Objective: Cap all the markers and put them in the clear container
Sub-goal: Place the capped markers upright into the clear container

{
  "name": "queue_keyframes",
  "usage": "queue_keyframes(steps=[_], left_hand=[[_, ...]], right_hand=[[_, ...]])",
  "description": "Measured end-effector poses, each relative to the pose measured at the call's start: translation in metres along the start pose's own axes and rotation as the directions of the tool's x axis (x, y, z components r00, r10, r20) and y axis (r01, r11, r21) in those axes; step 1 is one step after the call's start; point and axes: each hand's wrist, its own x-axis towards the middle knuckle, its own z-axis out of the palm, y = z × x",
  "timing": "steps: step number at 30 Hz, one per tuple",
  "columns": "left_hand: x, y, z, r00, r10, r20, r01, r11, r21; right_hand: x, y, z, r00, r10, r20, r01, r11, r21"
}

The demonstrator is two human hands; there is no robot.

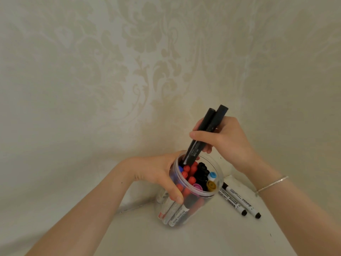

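Two black markers [206, 133] are held together in the right hand [225, 143], thumb across their front and fingers curled behind, so this grip is closed on the pair. They slant down to the left, their lower ends just inside the mouth of the clear container [215, 193], their upper ends sticking up above the hand. The left hand [158, 174] wraps the container's left side, thumb pressed on the near wall and fingers curled round the far rim; its grip is closed on the container, which is tilted with its mouth toward the camera.

Inside, capped markers stand packed together: red caps [190, 174] near the middle, black caps [202, 172] to their right, a blue one [180, 168] at the left edge, a light blue one [212, 176], a yellow one [211, 185] and a purple one [197, 187]. Through the wall, white printed barrels show lower down.

On the white counter [212, 241], just to the right of the container, two white markers [238, 202] with black ends lie side by side, slanting toward the lower right. A thin silver bracelet [271, 184] circles the right wrist. Pale patterned wallpaper [147, 61] fills the background.
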Motion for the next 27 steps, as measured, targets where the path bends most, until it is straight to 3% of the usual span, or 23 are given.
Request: queue_keyframes(steps=[4, 8, 15, 21, 25, 27], left_hand=[[0.004, 0.002, 0.0, 1.0, -0.008, -0.007, 0.008, 0.999, 0.038], [0.006, 0.004, 0.001, 1.0, -0.004, 0.006, 0.003, 0.998, 0.056], [0.005, 0.004, 0.0, 1.0, 0.007, -0.001, -0.007, 0.999, 0.049], [0.007, 0.003, 0.0, 1.0, -0.007, 0.02, 0.006, 0.999, 0.043], [0.007, 0.003, 0.0, 1.0, -0.007, 0.009, 0.007, 0.999, 0.048], [0.006, 0.002, -0.001, 1.0, -0.008, 0.006, 0.007, 0.999, 0.043]], right_hand=[[0.002, 0.003, -0.002, 0.999, 0.025, -0.046, -0.029, 0.996, -0.086], [-0.001, 0.01, 0.0, 0.993, 0.097, 0.068, -0.085, 0.984, -0.157], [-0.003, 0.005, -0.007, 0.988, 0.071, 0.14, -0.057, 0.993, -0.101], [-0.002, 0.007, -0.01, 0.996, 0.065, 0.059, -0.065, 0.998, -0.001], [-0.006, 0.004, -0.013, 0.95, 0.189, 0.248, -0.152, 0.975, -0.163], [-0.005, 0.003, -0.012, 0.969, 0.17, 0.178, -0.145, 0.978, -0.148]])
